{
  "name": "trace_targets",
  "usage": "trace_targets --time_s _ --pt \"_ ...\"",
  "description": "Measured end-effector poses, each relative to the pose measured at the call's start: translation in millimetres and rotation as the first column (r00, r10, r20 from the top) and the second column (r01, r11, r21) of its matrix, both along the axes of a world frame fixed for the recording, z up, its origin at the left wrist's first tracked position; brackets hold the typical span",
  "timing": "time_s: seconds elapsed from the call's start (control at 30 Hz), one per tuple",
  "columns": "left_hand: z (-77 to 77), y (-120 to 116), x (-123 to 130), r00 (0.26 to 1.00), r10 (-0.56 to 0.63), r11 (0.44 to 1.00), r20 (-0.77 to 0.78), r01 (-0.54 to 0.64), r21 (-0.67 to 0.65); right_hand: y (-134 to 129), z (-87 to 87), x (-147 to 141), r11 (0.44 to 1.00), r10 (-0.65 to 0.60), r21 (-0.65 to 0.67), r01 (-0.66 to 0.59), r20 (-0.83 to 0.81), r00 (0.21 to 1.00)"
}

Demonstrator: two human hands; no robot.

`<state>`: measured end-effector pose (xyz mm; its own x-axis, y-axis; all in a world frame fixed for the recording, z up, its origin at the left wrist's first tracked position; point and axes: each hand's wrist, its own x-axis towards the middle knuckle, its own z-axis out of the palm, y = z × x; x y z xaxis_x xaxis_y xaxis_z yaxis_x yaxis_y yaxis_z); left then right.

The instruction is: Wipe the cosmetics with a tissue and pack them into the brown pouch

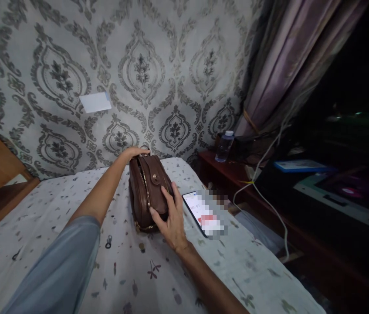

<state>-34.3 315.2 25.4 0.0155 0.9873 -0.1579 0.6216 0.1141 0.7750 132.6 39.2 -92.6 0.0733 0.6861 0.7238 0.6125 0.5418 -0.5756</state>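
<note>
Brown bag [154,185] btwn hands.
R hand [173,222] open on near end; L hand [136,151] at far end, grip unclear. Prob. soft, lightish; hold ends, low.

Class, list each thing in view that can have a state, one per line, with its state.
Brown bag: resting on the bed, strap over its top; zips, cannot tell whether fully closed
Phone: face up, screen lit
Bottle: upright, capped
Curtain: gathered, tied
Left hand: at the bag's far end
Right hand: fingers spread, touching the bag
</note>
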Motion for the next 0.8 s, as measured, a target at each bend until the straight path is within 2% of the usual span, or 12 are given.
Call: trace_targets --time_s 0.17,0.4,0.6,0.8 --pt "9.7 15 15 0.986 -0.043 0.999 -0.164 0.041 -0.015 0 0.7 1 0.999 -0.003 0.038 0.002 0.003 1.0" --pt "0.6 15 27 0.978 -0.022 0.998 -0.207 0.035 0.06 1 3.9 3 0.997 0.054 0.054 -0.056 0.036 0.998" --pt "-2.3 18 24 0.994 0.028 0.995 -0.104 -0.018 0.094 1 7.9 6 0.997 0.07 0.014 -0.071 0.053 0.996" --pt "-2.1 12 23 0.997 -0.025 0.991 0.073 0.016 0.133 4 9.9 6 0.998 0.06 0.026 -0.061 0.058 0.997"
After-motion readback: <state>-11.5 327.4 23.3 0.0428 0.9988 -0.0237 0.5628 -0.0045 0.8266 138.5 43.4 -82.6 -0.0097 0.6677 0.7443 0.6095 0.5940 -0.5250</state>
